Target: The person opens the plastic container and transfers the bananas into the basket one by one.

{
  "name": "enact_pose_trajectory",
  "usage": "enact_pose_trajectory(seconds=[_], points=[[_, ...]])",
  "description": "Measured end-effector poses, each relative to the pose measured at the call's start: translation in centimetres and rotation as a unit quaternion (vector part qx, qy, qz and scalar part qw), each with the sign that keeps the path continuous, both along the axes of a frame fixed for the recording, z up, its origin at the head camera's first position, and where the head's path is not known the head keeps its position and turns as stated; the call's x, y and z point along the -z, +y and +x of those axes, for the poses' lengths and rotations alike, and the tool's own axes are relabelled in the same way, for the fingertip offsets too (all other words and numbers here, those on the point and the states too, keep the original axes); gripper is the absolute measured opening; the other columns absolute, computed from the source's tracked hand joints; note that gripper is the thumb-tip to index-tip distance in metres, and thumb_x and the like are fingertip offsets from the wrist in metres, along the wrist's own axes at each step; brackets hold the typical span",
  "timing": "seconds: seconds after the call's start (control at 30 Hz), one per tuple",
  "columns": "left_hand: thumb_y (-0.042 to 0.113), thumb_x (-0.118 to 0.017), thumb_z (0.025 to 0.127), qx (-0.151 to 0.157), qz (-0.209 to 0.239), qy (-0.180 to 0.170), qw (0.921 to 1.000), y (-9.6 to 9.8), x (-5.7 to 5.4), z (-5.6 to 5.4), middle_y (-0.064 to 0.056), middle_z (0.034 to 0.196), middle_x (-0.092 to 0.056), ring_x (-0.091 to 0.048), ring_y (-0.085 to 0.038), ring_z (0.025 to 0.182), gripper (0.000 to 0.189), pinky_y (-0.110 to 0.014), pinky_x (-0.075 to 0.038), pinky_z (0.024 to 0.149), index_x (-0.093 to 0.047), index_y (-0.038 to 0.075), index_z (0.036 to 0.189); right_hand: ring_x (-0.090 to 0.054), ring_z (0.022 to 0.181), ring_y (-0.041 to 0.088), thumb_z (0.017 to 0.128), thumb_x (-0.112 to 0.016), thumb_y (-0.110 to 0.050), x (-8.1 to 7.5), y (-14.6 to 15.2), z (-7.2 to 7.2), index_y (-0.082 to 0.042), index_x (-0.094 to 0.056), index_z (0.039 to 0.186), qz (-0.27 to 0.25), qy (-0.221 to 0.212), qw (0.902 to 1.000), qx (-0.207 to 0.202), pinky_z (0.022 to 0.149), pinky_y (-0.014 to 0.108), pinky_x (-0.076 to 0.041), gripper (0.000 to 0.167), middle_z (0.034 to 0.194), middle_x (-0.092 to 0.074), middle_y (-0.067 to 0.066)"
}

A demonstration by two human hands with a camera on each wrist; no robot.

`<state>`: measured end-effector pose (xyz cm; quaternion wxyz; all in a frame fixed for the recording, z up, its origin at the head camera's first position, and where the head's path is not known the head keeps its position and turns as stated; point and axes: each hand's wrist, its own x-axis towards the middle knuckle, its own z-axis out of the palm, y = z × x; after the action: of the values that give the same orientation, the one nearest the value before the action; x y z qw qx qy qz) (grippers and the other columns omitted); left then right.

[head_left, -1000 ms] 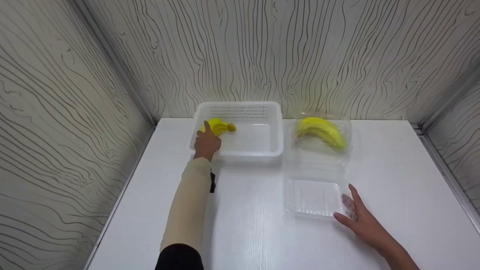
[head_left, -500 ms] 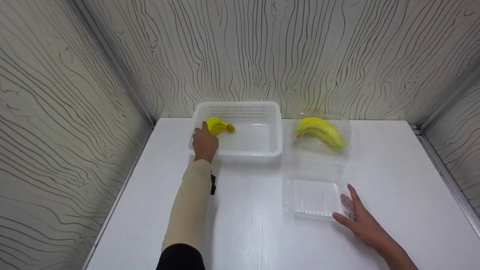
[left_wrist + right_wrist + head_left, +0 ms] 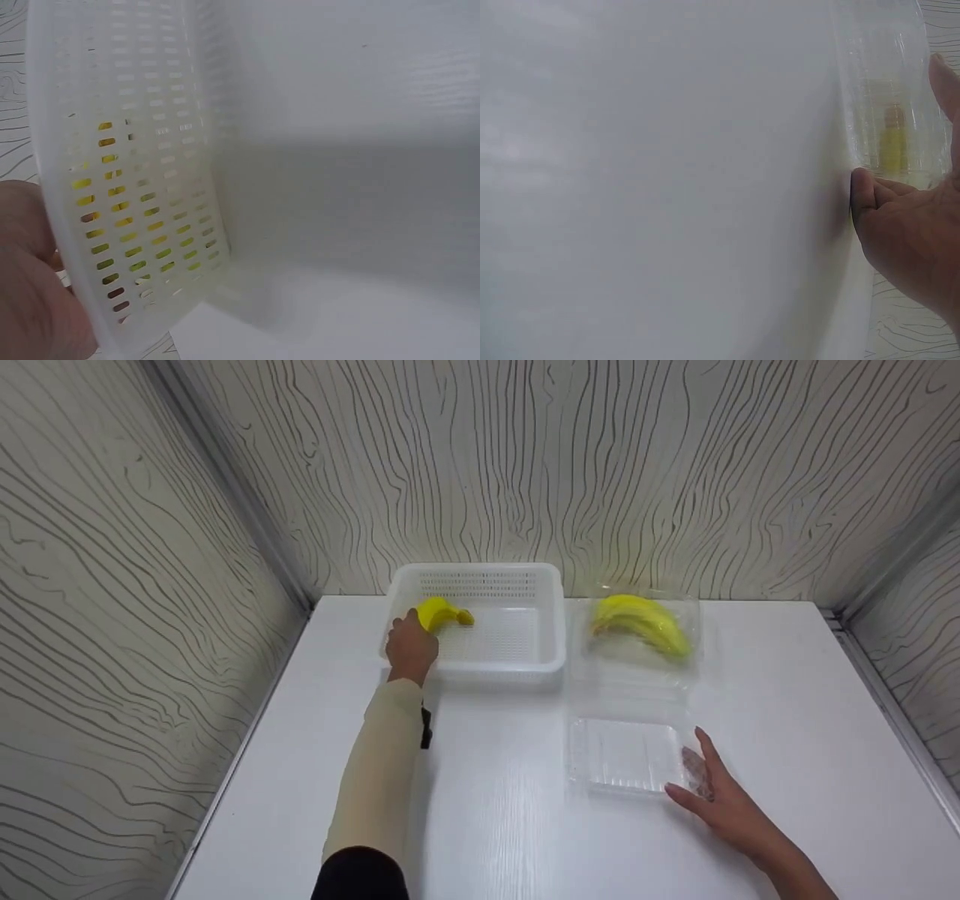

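Observation:
A yellow banana bunch (image 3: 437, 612) lies in the left part of a white perforated plastic basket (image 3: 555, 641). My left hand (image 3: 412, 646) reaches over the basket's front rim and grips the bunch's left end, its fingertips partly hidden. In the left wrist view, yellow shows through the basket's slots, beside the left hand (image 3: 34, 300). On the right, a clear plastic clamshell box (image 3: 630, 756) lies unfolded. Its back half holds a second banana bunch (image 3: 641, 622). My right hand (image 3: 731, 806) holds the right end of the front half between thumb and fingers.
The basket and the box's back half stand close together near the patterned back wall (image 3: 480, 472). A white table (image 3: 495, 810) lies under everything. Metal-edged side walls (image 3: 90, 622) enclose it on both sides.
My left hand's index finger, stretched over the bunch earlier, has drawn back and curled at its left end. The right hand and the clamshell box stay in place.

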<state>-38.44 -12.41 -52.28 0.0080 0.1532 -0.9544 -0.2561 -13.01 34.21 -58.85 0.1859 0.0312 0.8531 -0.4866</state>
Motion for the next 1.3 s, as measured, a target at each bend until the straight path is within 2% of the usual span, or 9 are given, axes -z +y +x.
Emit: enact_pose_trajectory(seconds=[0.17, 0.37, 0.5, 0.67, 0.77, 0.9, 1.03, 1.3], points=[[0.017, -0.064, 0.106, -0.002, 0.006, 0.007, 1.0, 0.0, -0.2, 0.2, -0.019, 0.142, -0.062, -0.064, -0.034, 0.128, 0.055, -0.054, -0.05, 0.118, -0.049, 0.007, 0.158, -0.003, 0.163, 0.057, 0.105, -0.066, -0.045, 0.1, 0.1, -0.2, -0.036, 0.028, 0.166, 0.009, 0.0, 1.0, 0.0, 0.127, 0.078, -0.009, 0.112, 0.177, -0.005, 0.033], [0.021, -0.062, 0.106, -0.003, 0.029, 0.019, 0.9994, 0.2, -0.6, 0.7, -0.018, 0.141, -0.061, -0.061, -0.033, 0.125, 0.056, -0.053, -0.047, 0.12, -0.048, 0.008, 0.159, -0.001, 0.163, 0.057, 0.104, -0.065, -0.049, 0.2, 0.1, -0.5, -0.035, 0.03, 0.165, 0.02, -0.011, 0.9997, -0.003, 0.126, 0.079, -0.008, 0.114, 0.177, -0.004, 0.032], [0.02, -0.061, 0.105, 0.01, 0.015, 0.049, 0.9987, 1.0, -1.1, 1.4, -0.019, 0.137, -0.063, -0.062, -0.034, 0.122, 0.055, -0.051, -0.051, 0.115, -0.051, 0.006, 0.157, 0.003, 0.162, 0.058, 0.104, -0.066, -0.05, 0.1, 0.2, -0.6, -0.035, 0.029, 0.166, 0.025, -0.01, 0.9996, -0.001, 0.125, 0.081, -0.006, 0.115, 0.177, -0.001, 0.032], [0.023, -0.062, 0.105, 0.054, -0.027, 0.093, 0.9938, 2.9, -1.4, 2.8, -0.018, 0.133, -0.065, -0.065, -0.034, 0.119, 0.047, -0.048, -0.055, 0.108, -0.058, 0.005, 0.149, 0.009, 0.162, 0.059, 0.103, -0.066, -0.052, 0.0, 0.2, -0.7, -0.037, 0.031, 0.165, 0.029, -0.019, 0.9994, 0.0, 0.123, 0.083, -0.002, 0.116, 0.178, 0.007, 0.03], [0.025, -0.066, 0.105, 0.085, -0.035, 0.115, 0.9891, 4.3, -1.5, 3.8, -0.015, 0.132, -0.067, -0.066, -0.032, 0.118, 0.043, -0.046, -0.055, 0.106, -0.063, 0.007, 0.143, 0.01, 0.162, 0.059, 0.103, -0.066, -0.052, 0.1, 0.3, -0.8, -0.038, 0.032, 0.164, 0.031, -0.026, 0.9992, 0.001, 0.123, 0.083, -0.001, 0.116, 0.177, 0.01, 0.03], [0.025, -0.068, 0.104, 0.13, -0.032, 0.147, 0.9801, 6.2, -1.8, 5.3, -0.012, 0.135, -0.069, -0.065, -0.029, 0.124, 0.038, -0.043, -0.053, 0.112, -0.066, 0.009, 0.138, 0.01, 0.162, 0.058, 0.103, -0.066, -0.052, 0.3, 0.4, -0.7, -0.038, 0.032, 0.164, 0.025, -0.03, 0.9992, 0.002, 0.124, 0.082, -0.001, 0.116, 0.178, 0.009, 0.029], [0.027, -0.067, 0.105, 0.171, -0.03, 0.155, 0.9726, 8.1, -2.1, 6.8, -0.012, 0.14, -0.067, -0.066, -0.029, 0.127, 0.041, -0.042, -0.053, 0.115, -0.065, 0.01, 0.143, 0.009, 0.162, 0.058, 0.104, -0.067, -0.048, 0.3, 0.3, -0.4, -0.038, 0.03, 0.165, 0.013, -0.019, 0.9997, 0.003, 0.124, 0.082, -0.002, 0.115, 0.178, 0.006, 0.03], [0.031, -0.064, 0.106, 0.238, -0.021, 0.163, 0.9571, 11.4, -2.4, 9.3, -0.01, 0.136, -0.069, -0.068, -0.029, 0.123, 0.042, -0.043, -0.056, 0.108, -0.064, 0.013, 0.144, 0.009, 0.161, 0.059, 0.103, -0.068, -0.048, 0.3, 0.1, -0.2, -0.04, 0.029, 0.165, 0.017, -0.015, 0.9998, 0.003, 0.124, 0.082, -0.003, 0.115, 0.177, 0.011, 0.029]])
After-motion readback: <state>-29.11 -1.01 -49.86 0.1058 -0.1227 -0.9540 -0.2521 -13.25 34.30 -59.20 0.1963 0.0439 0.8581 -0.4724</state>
